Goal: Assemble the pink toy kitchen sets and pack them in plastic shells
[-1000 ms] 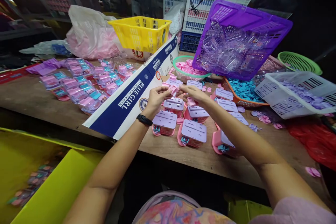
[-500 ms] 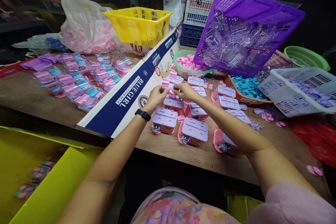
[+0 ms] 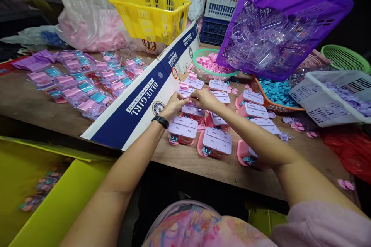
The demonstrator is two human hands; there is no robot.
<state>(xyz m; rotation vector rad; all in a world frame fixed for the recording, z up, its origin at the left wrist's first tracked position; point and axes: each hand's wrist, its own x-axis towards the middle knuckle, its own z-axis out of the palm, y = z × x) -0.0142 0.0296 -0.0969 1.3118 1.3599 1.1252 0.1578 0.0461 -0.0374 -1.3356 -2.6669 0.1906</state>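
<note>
The left hand point(image 3: 174, 105) and right hand point(image 3: 206, 100) are closed fingertip to fingertip on a small pink part point(image 3: 189, 102), which is largely hidden. The part is held just above a lilac-topped unit point(image 3: 193, 111) on the table point(image 3: 185, 162). A cardboard flap point(image 3: 139, 108) lies at 9 o'clock and a green bowl point(image 3: 198, 52) at 1 o'clock. In judgement, the part is best held square and pressed evenly, with neighbouring units left undisturbed.

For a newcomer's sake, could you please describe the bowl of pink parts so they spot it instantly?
Find the purple basket tilted at the back right of the table. Under its lower left corner sits a round bowl. Only it has a mint-green rim and pink pieces inside.
</note>
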